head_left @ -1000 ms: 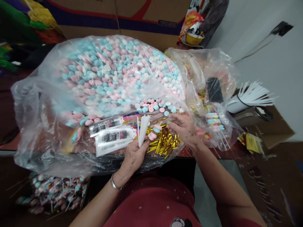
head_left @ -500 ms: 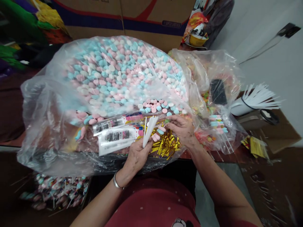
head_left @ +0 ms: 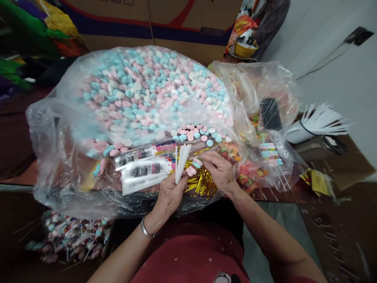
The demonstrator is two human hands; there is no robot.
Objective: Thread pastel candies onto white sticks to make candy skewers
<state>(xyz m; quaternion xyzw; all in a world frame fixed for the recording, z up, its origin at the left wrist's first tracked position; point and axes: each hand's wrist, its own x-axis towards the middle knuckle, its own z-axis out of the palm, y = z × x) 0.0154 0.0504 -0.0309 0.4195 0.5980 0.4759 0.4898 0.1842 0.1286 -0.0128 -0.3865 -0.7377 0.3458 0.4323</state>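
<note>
My left hand [head_left: 173,192] is closed round a bundle of white sticks [head_left: 183,159]. Pink and blue marshmallow pieces [head_left: 192,169], in a short row as on a skewer, stick out beside its fingertips; their stick is hidden. At the far end of that row, my right hand [head_left: 219,171] pinches a small green gummy candy [head_left: 200,158], partly covered by the fingers. Gold twist ties [head_left: 203,184] lie beneath both hands. Printed white packets [head_left: 147,171] are to the left of the sticks. Loose pink, blue and white marshmallows [head_left: 191,133] lie just beyond.
A large clear bag of marshmallows [head_left: 141,90] fills the back. On the right are bags of gummy candy [head_left: 250,173], finished candy skewers [head_left: 271,155], a dark phone-like slab [head_left: 271,114] and a container of white sticks [head_left: 318,122]. A box of candy sticks [head_left: 76,236] stands low left.
My right hand has moved left and slightly down, bringing the green gummy candy from apart to the end of the marshmallow row. My left hand keeps its hold on the sticks.
</note>
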